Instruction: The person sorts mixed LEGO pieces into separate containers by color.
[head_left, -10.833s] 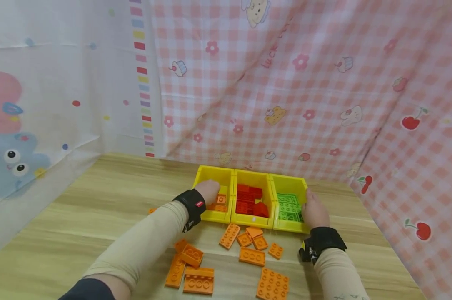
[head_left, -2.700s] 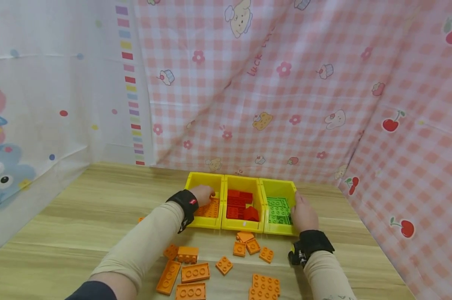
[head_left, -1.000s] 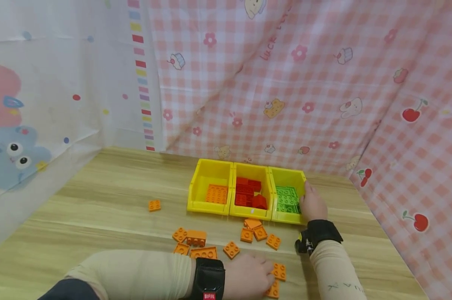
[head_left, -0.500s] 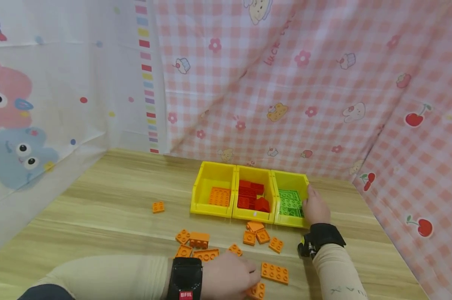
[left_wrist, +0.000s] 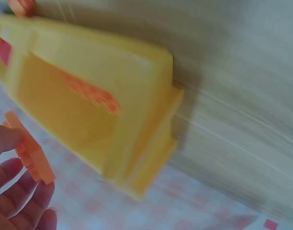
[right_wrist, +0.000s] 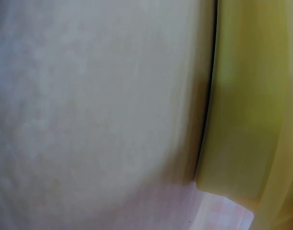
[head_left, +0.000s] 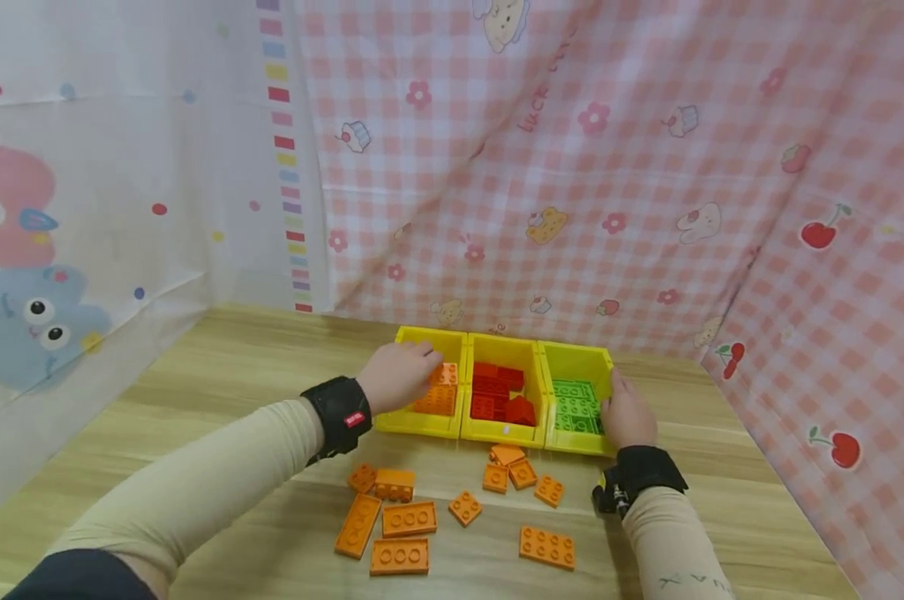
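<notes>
Brick [left_wrist: 34, 153] (orange) pinched in my L hand [head_left: 397, 377] over L bin [head_left: 422, 424], nr far edge of desk [head_left: 257, 371]; my R hand [head_left: 630, 415] at outer wall of R bin [head_left: 581, 444], can't tell if gripping. Step's prob. loading L bin; next move needs lowering, then release.

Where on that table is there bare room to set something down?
Two patches of table look bare: left, between the white curtain and left sleeve; right, between the right sleeve and checked curtain. Crowded: between the sleeves, where orange bricks lie before the yellow bins.
</notes>
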The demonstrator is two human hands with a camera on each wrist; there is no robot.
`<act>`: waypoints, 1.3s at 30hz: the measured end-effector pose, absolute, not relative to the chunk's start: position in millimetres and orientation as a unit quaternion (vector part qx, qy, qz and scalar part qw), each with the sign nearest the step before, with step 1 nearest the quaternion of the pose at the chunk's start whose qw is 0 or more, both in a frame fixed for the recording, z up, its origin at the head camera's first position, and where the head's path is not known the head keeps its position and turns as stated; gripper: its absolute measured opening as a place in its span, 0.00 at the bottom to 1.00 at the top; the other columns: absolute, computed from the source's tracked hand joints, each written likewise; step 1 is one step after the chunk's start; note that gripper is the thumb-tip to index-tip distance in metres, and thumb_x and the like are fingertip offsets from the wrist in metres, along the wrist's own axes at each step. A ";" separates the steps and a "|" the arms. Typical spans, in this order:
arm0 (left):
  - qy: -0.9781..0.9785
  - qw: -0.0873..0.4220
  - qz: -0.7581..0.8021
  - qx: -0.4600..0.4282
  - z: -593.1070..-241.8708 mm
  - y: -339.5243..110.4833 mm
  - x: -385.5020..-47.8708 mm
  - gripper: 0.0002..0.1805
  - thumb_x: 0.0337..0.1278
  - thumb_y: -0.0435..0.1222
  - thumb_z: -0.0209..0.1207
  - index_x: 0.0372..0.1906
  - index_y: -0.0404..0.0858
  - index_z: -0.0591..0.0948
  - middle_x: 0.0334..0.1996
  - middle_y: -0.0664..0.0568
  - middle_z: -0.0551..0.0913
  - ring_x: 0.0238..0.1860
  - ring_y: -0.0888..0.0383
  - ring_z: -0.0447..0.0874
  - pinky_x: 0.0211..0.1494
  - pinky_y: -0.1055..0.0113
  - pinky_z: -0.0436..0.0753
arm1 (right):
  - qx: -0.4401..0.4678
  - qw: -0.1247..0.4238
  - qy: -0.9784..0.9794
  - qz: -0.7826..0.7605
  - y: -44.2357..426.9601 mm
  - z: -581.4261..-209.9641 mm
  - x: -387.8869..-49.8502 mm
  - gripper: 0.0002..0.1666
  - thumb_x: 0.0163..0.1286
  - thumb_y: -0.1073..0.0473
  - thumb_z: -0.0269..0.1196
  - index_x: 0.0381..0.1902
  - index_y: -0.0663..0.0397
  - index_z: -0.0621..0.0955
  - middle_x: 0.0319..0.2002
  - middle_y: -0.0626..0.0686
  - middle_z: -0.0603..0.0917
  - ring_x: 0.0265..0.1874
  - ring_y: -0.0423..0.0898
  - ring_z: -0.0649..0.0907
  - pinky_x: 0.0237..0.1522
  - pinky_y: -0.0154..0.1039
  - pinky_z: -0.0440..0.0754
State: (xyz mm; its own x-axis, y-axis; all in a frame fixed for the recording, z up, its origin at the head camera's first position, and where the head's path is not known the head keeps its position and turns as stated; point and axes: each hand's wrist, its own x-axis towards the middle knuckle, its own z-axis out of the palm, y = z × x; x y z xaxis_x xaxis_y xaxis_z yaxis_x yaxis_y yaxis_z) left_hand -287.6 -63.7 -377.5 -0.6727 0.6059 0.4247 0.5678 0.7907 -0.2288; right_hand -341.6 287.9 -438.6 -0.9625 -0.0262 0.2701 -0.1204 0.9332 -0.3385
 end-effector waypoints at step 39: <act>-0.977 -0.009 -0.056 -0.205 -405.9 -39.5 -357.1 0.10 0.60 0.26 0.52 0.37 0.36 0.83 0.35 0.48 0.83 0.36 0.54 0.80 0.44 0.60 0.77 | 0.024 0.134 -0.974 0.183 289.0 -441.4 -344.5 0.32 0.69 0.67 0.50 0.69 0.67 0.56 0.60 0.69 0.67 0.55 0.63 0.72 0.55 0.56 0.67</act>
State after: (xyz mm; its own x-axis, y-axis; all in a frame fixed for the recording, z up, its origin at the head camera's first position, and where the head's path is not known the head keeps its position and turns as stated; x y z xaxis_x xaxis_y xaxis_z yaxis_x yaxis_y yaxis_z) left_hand -357.1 -39.5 -405.9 -0.9162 0.4008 0.0049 0.3987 0.9100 0.1139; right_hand -344.5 289.0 -441.4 -0.9630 0.0032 0.2696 -0.0949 0.9319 -0.3500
